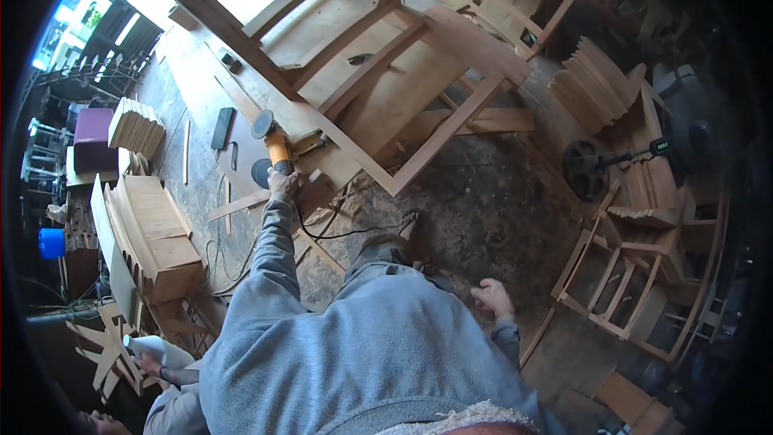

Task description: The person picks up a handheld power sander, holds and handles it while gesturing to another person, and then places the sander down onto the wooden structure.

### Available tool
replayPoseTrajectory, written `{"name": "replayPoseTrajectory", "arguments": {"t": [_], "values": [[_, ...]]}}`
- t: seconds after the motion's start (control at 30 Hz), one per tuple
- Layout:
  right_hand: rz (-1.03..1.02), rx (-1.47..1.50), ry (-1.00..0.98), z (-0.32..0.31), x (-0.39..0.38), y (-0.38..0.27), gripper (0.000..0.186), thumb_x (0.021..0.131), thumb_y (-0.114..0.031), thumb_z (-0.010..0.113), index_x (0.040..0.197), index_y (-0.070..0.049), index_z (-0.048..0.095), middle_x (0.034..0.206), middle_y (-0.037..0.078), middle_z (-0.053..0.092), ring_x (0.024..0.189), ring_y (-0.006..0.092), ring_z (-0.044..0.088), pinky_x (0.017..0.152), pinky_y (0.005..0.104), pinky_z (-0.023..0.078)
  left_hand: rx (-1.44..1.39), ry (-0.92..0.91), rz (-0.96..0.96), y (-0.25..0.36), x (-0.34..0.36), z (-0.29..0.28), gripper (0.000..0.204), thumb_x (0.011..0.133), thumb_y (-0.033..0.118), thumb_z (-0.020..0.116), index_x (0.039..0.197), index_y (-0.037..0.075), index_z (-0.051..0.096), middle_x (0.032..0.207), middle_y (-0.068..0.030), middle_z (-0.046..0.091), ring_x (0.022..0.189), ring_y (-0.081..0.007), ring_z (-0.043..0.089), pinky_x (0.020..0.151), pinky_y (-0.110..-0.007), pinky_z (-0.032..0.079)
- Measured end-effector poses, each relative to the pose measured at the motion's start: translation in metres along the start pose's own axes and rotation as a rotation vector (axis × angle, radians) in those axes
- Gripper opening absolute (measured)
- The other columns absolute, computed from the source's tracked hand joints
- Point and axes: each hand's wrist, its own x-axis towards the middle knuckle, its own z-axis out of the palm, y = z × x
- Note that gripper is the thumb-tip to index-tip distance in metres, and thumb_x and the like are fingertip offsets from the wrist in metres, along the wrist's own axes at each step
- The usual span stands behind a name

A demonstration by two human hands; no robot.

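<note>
Out ahead on the left, my left hand (283,184) is wrapped round the body of a yellow and black angle grinder (278,147). The grinder's round grey disc (262,124) points away from me, over a wooden work surface. A dark cord trails from the tool toward my legs. Right of the grinder stands a bare wooden chair frame (471,124), its rails and slats unpainted; the disc is apart from it. My right hand (493,298) hangs low at my right side, fingers loosely bent and apart, with nothing in it.
A dark flat case (222,129) and another round disc (261,172) lie near the grinder. Stacked curved wood pieces (592,84) and more chair frames (620,290) stand right. Wooden parts (165,229) stand left. A co-worker's hand (150,365) is beside a white bottle (161,349) at lower left.
</note>
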Motion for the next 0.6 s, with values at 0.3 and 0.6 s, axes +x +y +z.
{"name": "replayPoseTrajectory", "arguments": {"t": [0.3, 0.6], "values": [[-0.038, -0.107, -0.095, -0.014, 0.056, -0.06, 0.051, 0.084, -0.025, 0.073, 0.122, 0.006, 0.06, 0.092, 0.014, 0.073, 0.069, 0.0178, 0.067, 0.067, 0.0293, 0.053, 0.075, 0.125, 0.131, -0.023, 0.011, -0.018, 0.07, 0.075, 0.051, 0.078, 0.113, -0.004, 0.056, 0.095, -0.0212, 0.065, 0.083, -0.0365, 0.067, 0.073, -0.042, 0.056], [-0.38, -0.473, 0.134, -0.032, 0.068, -0.199, 0.08, 0.087, -0.017, 0.074, 0.155, -0.005, 0.034, 0.144, 0.021, 0.051, 0.087, 0.0229, 0.069, 0.084, 0.0317, 0.055, 0.04, 0.347, 0.356, 0.051, -0.102, -0.012, 0.073, 0.085, 0.036, 0.075, 0.141, -0.002, 0.049, 0.14, -0.0273, 0.05, 0.122, -0.0399, 0.054, 0.101, -0.043, 0.047]]}}
